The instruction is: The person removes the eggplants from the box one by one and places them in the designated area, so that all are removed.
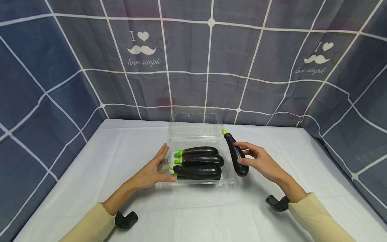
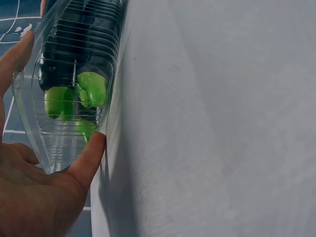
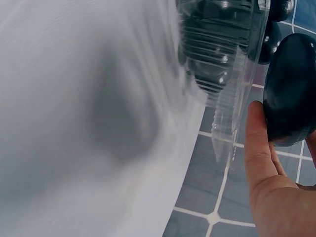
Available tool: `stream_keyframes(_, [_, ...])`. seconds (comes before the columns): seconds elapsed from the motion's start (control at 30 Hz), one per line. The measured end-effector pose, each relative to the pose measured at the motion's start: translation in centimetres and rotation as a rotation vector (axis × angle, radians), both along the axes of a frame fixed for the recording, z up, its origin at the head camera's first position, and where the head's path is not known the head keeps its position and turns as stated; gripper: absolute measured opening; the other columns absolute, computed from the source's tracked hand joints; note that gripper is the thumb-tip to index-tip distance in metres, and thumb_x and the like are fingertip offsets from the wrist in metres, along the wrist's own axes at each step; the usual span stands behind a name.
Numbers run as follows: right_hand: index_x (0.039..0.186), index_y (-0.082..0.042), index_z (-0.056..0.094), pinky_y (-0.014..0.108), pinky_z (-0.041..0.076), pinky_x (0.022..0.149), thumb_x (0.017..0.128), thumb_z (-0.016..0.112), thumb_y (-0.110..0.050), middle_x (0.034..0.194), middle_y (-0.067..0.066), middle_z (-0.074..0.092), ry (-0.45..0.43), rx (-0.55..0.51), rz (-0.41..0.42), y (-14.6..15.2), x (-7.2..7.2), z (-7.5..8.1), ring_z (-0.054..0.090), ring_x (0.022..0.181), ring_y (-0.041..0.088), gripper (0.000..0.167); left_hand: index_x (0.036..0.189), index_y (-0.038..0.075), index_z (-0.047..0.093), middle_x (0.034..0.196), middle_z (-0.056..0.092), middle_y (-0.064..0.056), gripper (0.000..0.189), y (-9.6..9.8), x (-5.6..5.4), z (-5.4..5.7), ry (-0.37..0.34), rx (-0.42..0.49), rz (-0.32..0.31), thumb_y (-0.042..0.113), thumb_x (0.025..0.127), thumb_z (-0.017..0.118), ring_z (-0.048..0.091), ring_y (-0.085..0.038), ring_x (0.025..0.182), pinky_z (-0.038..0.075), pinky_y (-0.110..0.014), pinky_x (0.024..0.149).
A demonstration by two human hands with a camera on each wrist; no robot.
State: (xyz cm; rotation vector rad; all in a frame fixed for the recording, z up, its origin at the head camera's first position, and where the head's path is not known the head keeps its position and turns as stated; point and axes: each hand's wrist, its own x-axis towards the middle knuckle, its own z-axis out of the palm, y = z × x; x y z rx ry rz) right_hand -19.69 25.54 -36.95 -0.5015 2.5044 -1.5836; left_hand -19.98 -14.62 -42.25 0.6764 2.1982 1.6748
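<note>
A clear plastic clamshell box (image 1: 228, 177) stands on the table with its lid (image 1: 195, 121) raised at the back. Several dark eggplants with green stems lie crosswise in it, among them the front eggplant (image 1: 198, 171). My left hand (image 1: 152, 171) rests against the box's left end, fingers spread and fairly straight, the thumb at the front corner. Just right of the box, my right hand (image 1: 260, 162) holds another eggplant (image 1: 237, 154) between thumb and fingers, stem pointing back and left. The right wrist view shows this eggplant (image 3: 291, 89) raised beside the box wall.
A white cloth (image 1: 127, 144) covers the table. Dark grey-blue curtains with white grid lines (image 1: 187, 50) stand behind it and on both sides. Each wrist wears a black device, such as the left one (image 1: 126, 220).
</note>
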Motion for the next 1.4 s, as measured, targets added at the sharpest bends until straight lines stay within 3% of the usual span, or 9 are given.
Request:
stream_keyframes(0.37, [0.141, -0.014, 0.054, 0.028, 0.046, 0.090, 0.092, 0.071, -0.021, 0.136, 0.008, 0.054, -0.014, 0.034, -0.030, 1.4, 0.7, -0.9, 0.050, 0.115, 0.030, 0.053, 0.159, 0.011, 0.000, 0.164, -0.014, -0.002, 0.114, -0.1, 0.0, 0.0, 0.007, 0.005, 0.002, 0.020, 0.081, 0.084, 0.014, -0.043, 0.146, 0.037, -0.052, 0.108])
stream_keyframes(0.63, [0.143, -0.011, 0.051, 0.040, 0.044, 0.095, 0.095, 0.067, -0.021, 0.142, 0.011, 0.050, -0.060, 0.063, -0.026, 2.0, 1.0, -1.8, 0.045, 0.122, 0.032, 0.052, 0.159, 0.010, 0.001, 0.164, -0.014, -0.004, 0.114, -0.1, 0.0, -0.1, 0.012, -0.004, 0.006, 0.021, 0.081, 0.084, 0.016, -0.042, 0.145, 0.038, -0.051, 0.107])
stream_keyframes(1.07, [0.142, -0.009, 0.053, 0.030, 0.049, 0.084, 0.090, 0.072, -0.019, 0.131, 0.016, 0.056, -0.127, 0.097, -0.013, 2.4, 1.3, -2.8, 0.053, 0.113, 0.031, 0.056, 0.159, 0.011, 0.001, 0.164, -0.014, -0.003, 0.114, -0.1, 0.0, 0.0, 0.010, -0.011, 0.010, 0.020, 0.081, 0.084, 0.016, -0.041, 0.145, 0.037, -0.051, 0.108])
stream_keyframes(1.4, [0.142, -0.009, 0.052, 0.035, 0.047, 0.083, 0.090, 0.073, -0.024, 0.127, 0.014, 0.055, -0.150, 0.164, -0.025, 2.5, 1.2, -3.1, 0.051, 0.109, 0.029, 0.058, 0.159, 0.010, 0.000, 0.164, -0.015, -0.002, 0.115, 0.0, 0.1, 0.1, -0.002, -0.010, 0.014, 0.021, 0.081, 0.084, 0.016, -0.040, 0.146, 0.036, -0.051, 0.108])
